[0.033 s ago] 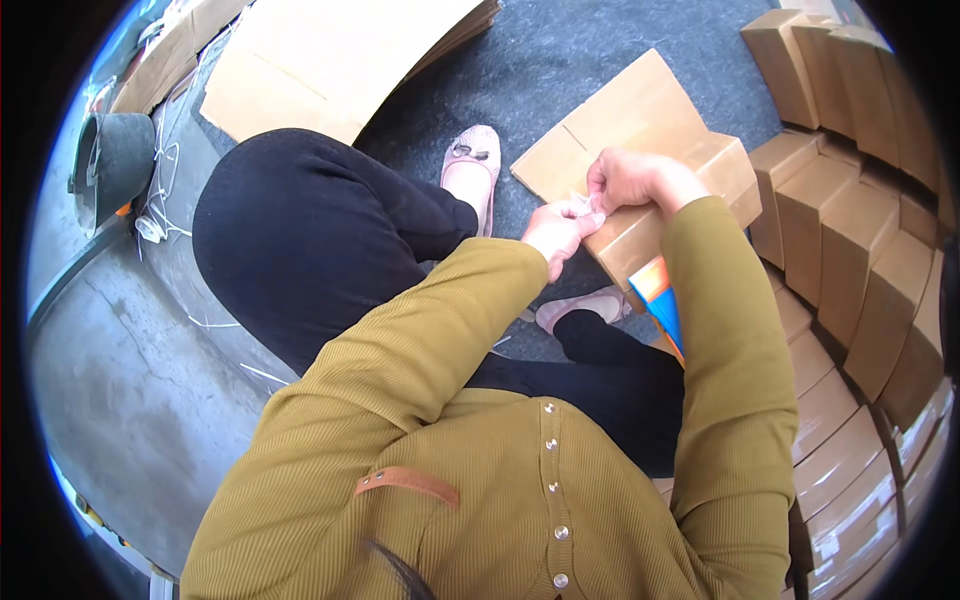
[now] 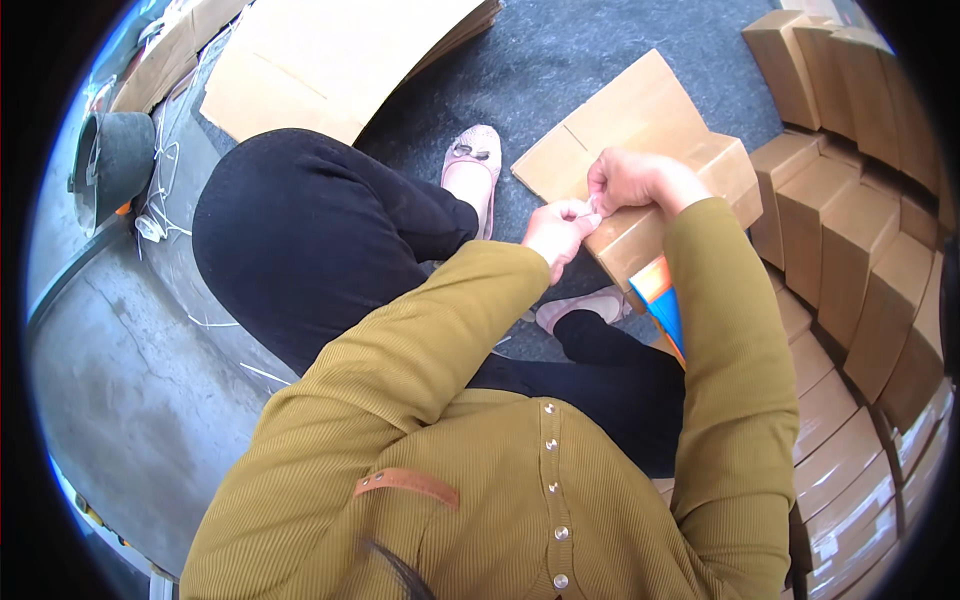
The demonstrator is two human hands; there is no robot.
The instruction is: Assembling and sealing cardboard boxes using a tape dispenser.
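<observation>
My left hand (image 2: 557, 237) and my right hand (image 2: 632, 180) meet over the near left corner of a brown cardboard box (image 2: 725, 170). Both are closed in a pinch, thumbs and fingertips almost touching. Between them is a small whitish strip (image 2: 594, 205), too small to make out fully; it could be clear film or tape. My right wrist lies above the box top. A wide flap (image 2: 625, 120) stretches out from the box's far side. Beside my right forearm, against the box's near side, is a flat orange, white and blue printed item (image 2: 657, 295), partly covered by my sleeve.
Stacked brown cartons (image 2: 845, 215) crowd the right side. Flat cardboard sheets (image 2: 320, 65) lie at the far left, past my bent knee (image 2: 270, 220). A dark bucket (image 2: 120, 155) and loose white straps (image 2: 165, 180) are at the left edge. My pink shoes (image 2: 470, 165) rest on the dark floor.
</observation>
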